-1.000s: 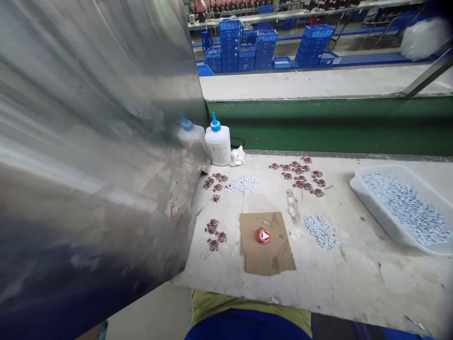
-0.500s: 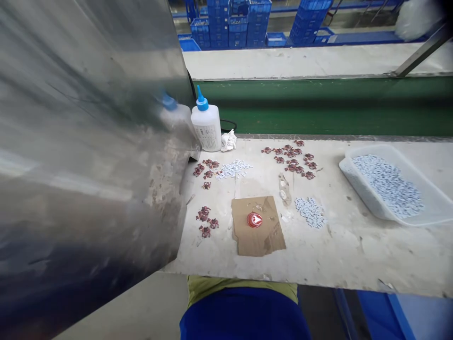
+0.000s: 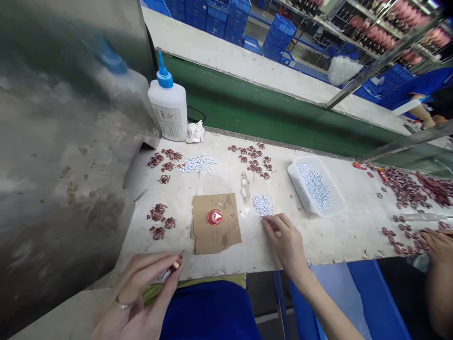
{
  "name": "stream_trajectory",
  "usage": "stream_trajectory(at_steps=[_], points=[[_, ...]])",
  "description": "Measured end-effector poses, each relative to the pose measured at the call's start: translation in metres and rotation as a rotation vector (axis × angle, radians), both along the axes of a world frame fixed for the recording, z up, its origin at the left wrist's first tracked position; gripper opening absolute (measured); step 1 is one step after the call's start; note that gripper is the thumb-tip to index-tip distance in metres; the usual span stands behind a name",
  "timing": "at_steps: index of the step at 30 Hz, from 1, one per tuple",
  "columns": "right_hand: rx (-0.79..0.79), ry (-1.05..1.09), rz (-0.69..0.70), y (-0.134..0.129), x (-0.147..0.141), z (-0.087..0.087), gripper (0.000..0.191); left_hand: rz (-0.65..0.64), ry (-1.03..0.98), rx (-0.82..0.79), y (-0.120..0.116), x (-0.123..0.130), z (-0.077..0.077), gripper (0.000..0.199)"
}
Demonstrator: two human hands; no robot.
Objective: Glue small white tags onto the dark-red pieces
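My left hand [image 3: 141,295], with a ring on one finger, pinches a small brown part [image 3: 177,262] between thumb and fingertips at the table's front edge. The part has a pale band; its exact kind is too small to tell. My right hand [image 3: 287,241] reaches to the near edge of a small pile of white-blue pieces [image 3: 263,205], thumb and forefinger closed together. What lies between those fingertips is hidden. Between the hands lies a piece of cardboard [image 3: 201,241] bearing a round red cap-like dish [image 3: 214,216] with shiny contents.
Clusters of brown parts [image 3: 157,213] and another white-blue pile [image 3: 198,163] lie around. A glue-type bottle [image 3: 169,111] stands beside crumpled tissue [image 3: 195,132] and a metal panel [image 3: 71,189]. A plastic tub [image 3: 334,200] is right; farther right, a co-worker's hand [image 3: 439,245] among brown parts.
Both my hands have come into view, the left with a brown part, the right at the small pile. The view has swung right, showing a co-worker's hand and more brown parts.
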State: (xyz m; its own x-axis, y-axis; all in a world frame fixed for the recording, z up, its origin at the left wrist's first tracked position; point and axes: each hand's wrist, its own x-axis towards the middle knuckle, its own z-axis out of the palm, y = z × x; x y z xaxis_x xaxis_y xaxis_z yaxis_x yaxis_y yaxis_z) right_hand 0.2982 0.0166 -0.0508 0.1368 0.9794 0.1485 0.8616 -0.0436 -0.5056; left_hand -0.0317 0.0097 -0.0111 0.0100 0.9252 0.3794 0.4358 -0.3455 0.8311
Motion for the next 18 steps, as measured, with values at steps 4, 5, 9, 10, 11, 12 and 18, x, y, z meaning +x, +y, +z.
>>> stream_trajectory(at_steps=[4,5,9,10,11,12,18], points=[[-0.041,-0.008,0.092,0.005,0.001,0.005,0.022,-0.007,-0.076,-0.08,0.007,0.006,-0.005,0.03],[-0.054,0.003,0.135,0.006,0.003,0.007,0.021,-0.004,-0.084,-0.093,0.008,0.007,-0.007,0.028],[-0.077,0.054,0.233,0.002,0.006,0.016,0.024,-0.025,-0.079,-0.084,0.009,0.01,-0.009,0.027],[-0.071,0.064,0.216,0.0,0.005,0.017,0.023,-0.028,-0.074,-0.081,0.009,0.01,-0.009,0.027],[-0.063,0.073,0.19,-0.001,0.003,0.017,0.022,-0.028,-0.073,-0.079,0.009,0.01,-0.009,0.026],[-0.058,0.079,0.164,-0.002,0.001,0.016,0.02,-0.026,-0.072,-0.078,0.009,0.01,-0.009,0.026],[-0.052,0.092,0.169,0.002,-0.011,0.009,0.02,-0.027,-0.077,-0.089,0.011,0.012,-0.012,0.028]])
